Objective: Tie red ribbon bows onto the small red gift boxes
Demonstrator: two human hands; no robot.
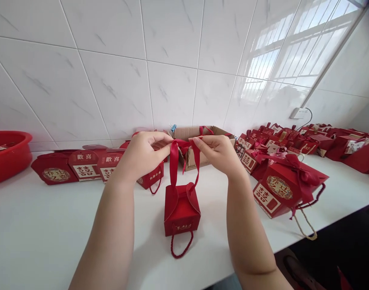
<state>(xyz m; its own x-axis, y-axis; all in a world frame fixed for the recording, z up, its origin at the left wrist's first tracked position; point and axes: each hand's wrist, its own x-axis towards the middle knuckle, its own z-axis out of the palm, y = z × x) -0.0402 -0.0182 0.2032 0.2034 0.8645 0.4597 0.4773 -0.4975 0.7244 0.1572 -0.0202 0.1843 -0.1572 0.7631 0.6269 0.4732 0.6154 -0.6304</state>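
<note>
Hands: two; my left hand (148, 155) and right hand (216, 155) each pinch the glossy red satin ribbon (174, 165) by thumb and fingertips.
Ribbon lengths: two, descending to the box top.
Box: one small red cardboard box with curved flaps (182, 213), on the smooth white table (66, 233), below and between my hands.
Cord handle: one visible, twisted red (178, 257), nearest me.
Left of left hand: at least three red cardboard boxes (84, 165); one red plastic basin (9, 165).
Beyond hands: one open brown cardboard carton (184, 133).
Right of right hand: red gift boxes (288, 185), overlapping, uncountable.
Writing: left, "歡喜", "囍"; right, "囍"; small box, illegible.
</note>
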